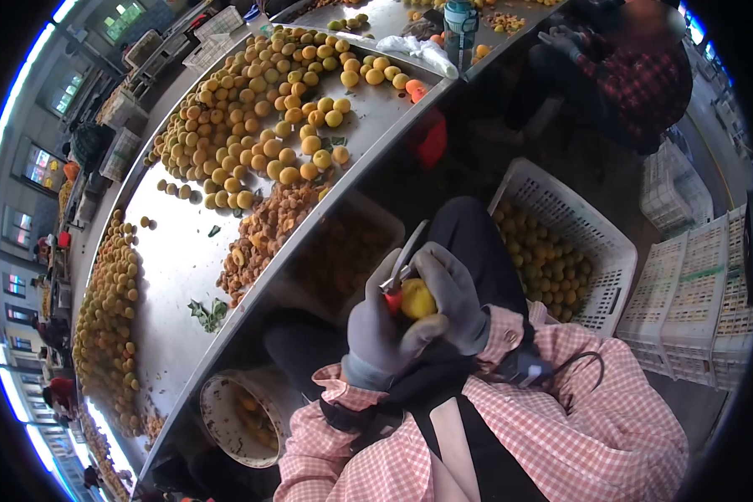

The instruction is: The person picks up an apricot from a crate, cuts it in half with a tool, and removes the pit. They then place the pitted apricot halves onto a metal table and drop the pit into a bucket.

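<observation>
My left hand [372, 335], in a grey glove, is closed around a metal cutting tool [412, 245] with a red part near its base; its long blade points up and away. Close against it, my right hand [453, 289], also gloved in grey, is closed on a yellow apricot [417, 299]. Between the two hands the apricot touches or nearly touches the tool. Fingers cover much of the tool, so its exact kind is hard to make out. Both hands are above my lap.
A metal table [171, 322] on the left bears heaped apricots [217, 142], a brown mound of cut fruit [263, 230] and leaves [209, 315]. A white crate [611, 243] of fruit stands at right, a bucket [222, 389] at lower left. A co-worker [632, 79] sits at upper right.
</observation>
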The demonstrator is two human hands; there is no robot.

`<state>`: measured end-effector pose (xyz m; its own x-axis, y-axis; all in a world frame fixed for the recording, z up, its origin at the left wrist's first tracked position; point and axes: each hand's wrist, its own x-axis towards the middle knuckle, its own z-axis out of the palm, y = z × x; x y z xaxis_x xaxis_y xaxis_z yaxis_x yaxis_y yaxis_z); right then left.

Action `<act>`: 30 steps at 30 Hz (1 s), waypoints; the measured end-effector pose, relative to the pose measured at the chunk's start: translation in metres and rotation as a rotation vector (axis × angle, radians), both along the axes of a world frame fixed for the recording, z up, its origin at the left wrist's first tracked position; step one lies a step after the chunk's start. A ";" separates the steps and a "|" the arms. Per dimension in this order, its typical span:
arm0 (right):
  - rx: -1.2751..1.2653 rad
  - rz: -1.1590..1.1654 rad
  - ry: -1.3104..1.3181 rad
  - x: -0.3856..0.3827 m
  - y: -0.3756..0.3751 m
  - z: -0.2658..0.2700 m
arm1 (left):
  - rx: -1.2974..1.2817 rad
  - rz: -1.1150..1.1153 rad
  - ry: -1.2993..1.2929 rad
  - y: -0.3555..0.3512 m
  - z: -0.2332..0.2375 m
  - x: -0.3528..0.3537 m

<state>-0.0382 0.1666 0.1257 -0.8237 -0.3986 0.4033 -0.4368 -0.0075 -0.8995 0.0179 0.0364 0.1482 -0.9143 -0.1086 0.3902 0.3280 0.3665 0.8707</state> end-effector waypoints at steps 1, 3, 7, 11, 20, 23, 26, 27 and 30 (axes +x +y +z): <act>0.112 0.066 0.152 -0.006 0.008 0.009 | -0.202 0.018 0.032 -0.003 0.011 -0.002; 0.001 0.180 -0.106 0.004 0.009 0.016 | -0.418 -0.072 0.074 -0.018 0.024 -0.008; -0.124 0.174 -0.349 0.020 0.009 0.009 | -0.632 -0.125 0.177 -0.017 0.031 -0.009; 0.086 -0.183 0.010 0.027 -0.004 0.017 | -0.421 -0.051 0.148 -0.007 0.031 -0.010; -0.549 0.060 -0.140 0.003 -0.018 0.006 | 0.475 -0.095 -0.108 0.012 0.019 0.004; -0.221 -0.224 0.756 -0.013 -0.023 0.003 | 0.722 -0.091 -0.283 0.010 -0.015 0.005; -0.441 -0.029 -0.650 0.002 -0.018 -0.004 | 0.684 -0.116 -0.276 0.003 -0.026 0.005; -0.439 -0.030 -0.650 0.004 -0.017 -0.005 | 0.715 -0.082 -0.282 0.007 -0.016 0.004; -0.325 -0.141 -0.481 0.006 -0.014 -0.004 | 0.715 -0.117 -0.302 0.008 -0.012 0.004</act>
